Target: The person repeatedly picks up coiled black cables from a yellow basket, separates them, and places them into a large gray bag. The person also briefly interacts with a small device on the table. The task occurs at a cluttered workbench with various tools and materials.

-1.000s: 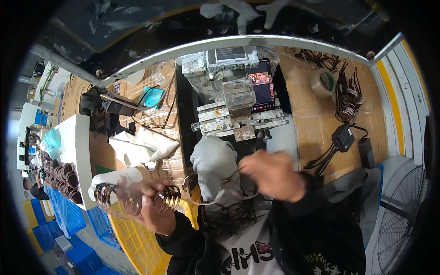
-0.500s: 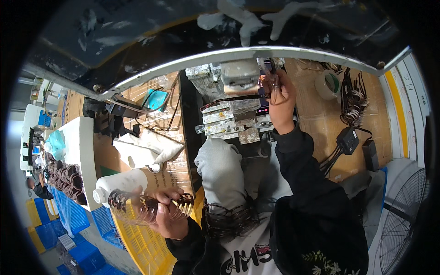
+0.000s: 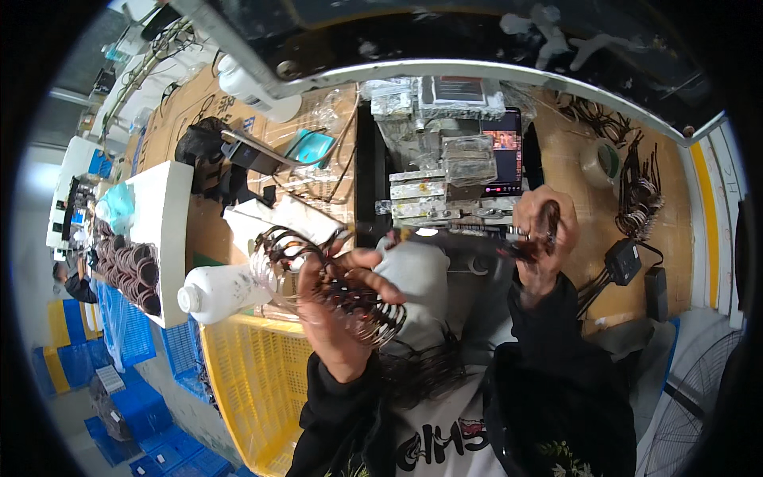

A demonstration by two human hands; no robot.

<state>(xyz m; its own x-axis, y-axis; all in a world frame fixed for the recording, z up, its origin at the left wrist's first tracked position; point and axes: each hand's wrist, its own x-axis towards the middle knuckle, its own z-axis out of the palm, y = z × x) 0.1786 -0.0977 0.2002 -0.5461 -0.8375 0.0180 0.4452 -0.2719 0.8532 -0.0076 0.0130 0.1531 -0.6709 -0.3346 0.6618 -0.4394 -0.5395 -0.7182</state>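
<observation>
head view: the left hand [image 3: 338,314] is closed around a bundle of dark wire coils [image 3: 334,286], held up over the yellow crate [image 3: 254,381], beside a white bottle [image 3: 222,292] lying on its side. the right hand [image 3: 544,238] pinches a single dark coil [image 3: 534,242] between curled fingers, just in front of the small metal fixture [image 3: 441,199] and the lit screen [image 3: 505,163] on the bench. to do this well, i judge the bundle should stay fanned and steady, so one coil separates cleanly without snagging its neighbours.
</observation>
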